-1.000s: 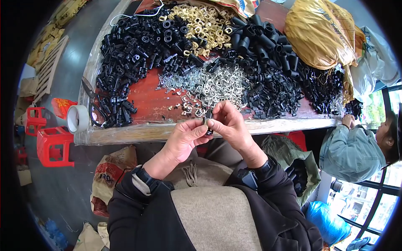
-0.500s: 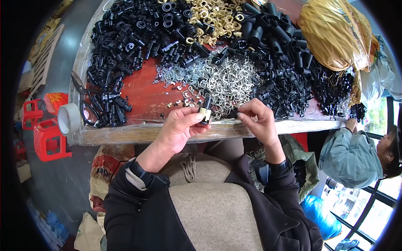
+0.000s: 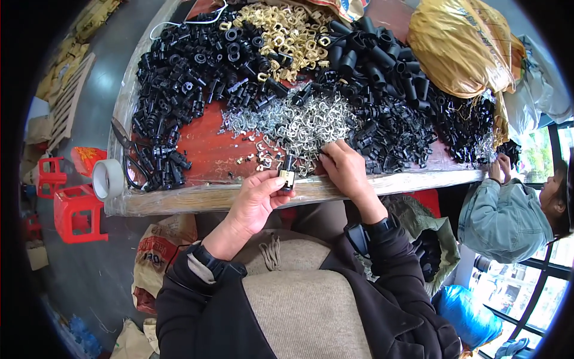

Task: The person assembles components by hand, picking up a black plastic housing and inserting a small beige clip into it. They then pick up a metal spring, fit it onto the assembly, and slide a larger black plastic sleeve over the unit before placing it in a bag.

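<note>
My left hand [image 3: 256, 200] is closed around a small black plastic part [image 3: 289, 164] with a pale gold ring piece [image 3: 287, 177] on it, held upright at the table's front edge. My right hand [image 3: 345, 167] reaches over that edge, fingers bent down into the near side of a heap of small silvery metal clips [image 3: 317, 128]. Its fingertips are pressed together, and what they hold, if anything, is hidden. Beside the clips lies a patch of small clear-bluish pieces [image 3: 248, 119].
Black plastic parts [image 3: 173, 90], gold rings [image 3: 293, 36], black tubes [image 3: 382, 60] and small black pieces [image 3: 394, 137] are heaped across the red table [image 3: 203, 143]. Scissors [image 3: 121, 134] and a tape roll [image 3: 109, 179] lie at left. Another person [image 3: 505, 218] is at the right.
My right hand has moved left and forward from above the table edge into the clip heap. My left hand still holds the black part. The whole view has shifted slightly.
</note>
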### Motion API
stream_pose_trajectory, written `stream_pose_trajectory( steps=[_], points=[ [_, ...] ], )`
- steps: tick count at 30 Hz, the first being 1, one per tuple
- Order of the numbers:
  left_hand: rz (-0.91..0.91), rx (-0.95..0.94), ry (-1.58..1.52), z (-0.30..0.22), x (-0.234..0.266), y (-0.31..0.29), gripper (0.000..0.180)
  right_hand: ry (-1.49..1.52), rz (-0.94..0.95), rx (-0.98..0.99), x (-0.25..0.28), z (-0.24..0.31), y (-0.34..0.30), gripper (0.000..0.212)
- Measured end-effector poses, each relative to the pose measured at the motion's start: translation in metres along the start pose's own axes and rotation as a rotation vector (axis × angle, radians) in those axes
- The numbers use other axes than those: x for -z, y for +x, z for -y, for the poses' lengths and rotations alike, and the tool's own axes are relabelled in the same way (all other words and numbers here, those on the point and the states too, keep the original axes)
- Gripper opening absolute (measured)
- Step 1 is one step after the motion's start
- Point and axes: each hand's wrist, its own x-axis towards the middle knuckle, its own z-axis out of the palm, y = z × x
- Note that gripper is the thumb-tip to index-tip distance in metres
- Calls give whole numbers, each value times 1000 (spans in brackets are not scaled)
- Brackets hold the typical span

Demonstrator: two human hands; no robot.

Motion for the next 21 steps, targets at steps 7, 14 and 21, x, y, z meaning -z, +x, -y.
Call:
stream_pose_trajectory(
  steps=[7, 14, 21],
  points=[
    [6, -2, -17, 2, 5, 3, 22, 953, 68, -381, 0, 1, -6, 9],
    [-15, 25, -38, -2, 8, 16, 21, 1484, 138, -591, -2, 8, 1, 11],
    [-35, 24, -24, -2, 3, 21, 21, 1372, 100, -543, 1, 46, -2, 20]
  ],
)
